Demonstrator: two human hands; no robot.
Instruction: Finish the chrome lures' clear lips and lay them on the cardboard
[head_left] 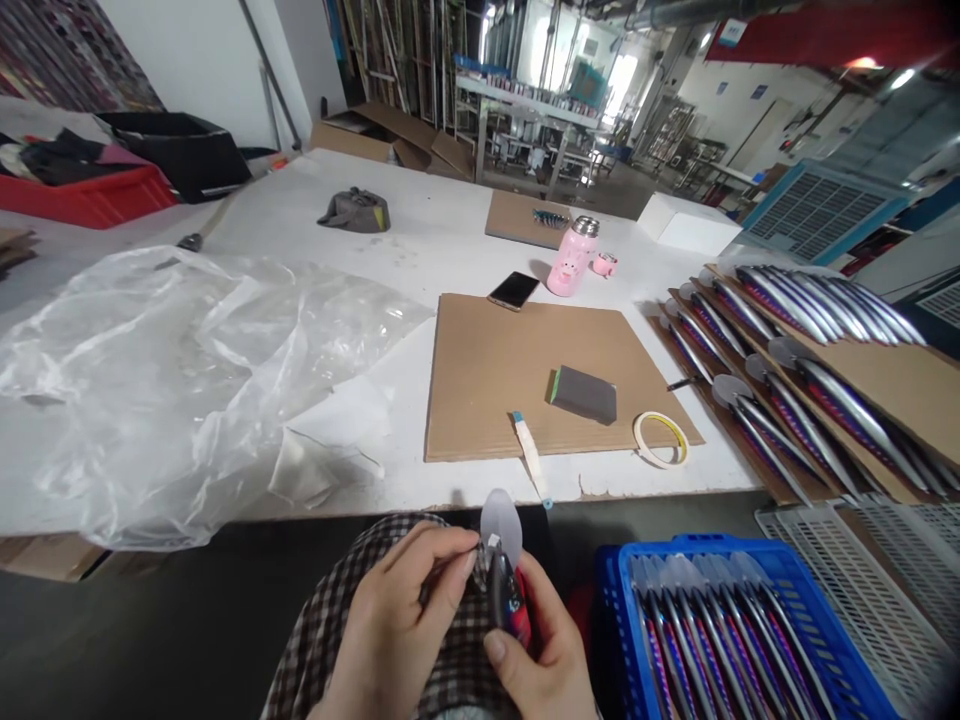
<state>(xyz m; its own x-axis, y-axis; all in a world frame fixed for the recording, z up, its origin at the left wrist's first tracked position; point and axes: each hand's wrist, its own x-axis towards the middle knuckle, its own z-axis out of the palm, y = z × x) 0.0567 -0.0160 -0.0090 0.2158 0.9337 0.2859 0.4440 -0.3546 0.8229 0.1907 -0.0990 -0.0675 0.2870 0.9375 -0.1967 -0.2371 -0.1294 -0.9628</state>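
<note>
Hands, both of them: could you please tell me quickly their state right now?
Left hand: thumb and forefinger brought close together beside the lure; whether they grip anything cannot be told.
Right hand: closed, holding the lure.

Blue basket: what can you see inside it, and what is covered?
The blue basket holds a row of shiny, clear-lipped lures, side by side. Whatever lies directly under them is covered; the basket's near end is out of the picture.

No text legible; sign [732,32] on red banner [832,42] unclear
</note>
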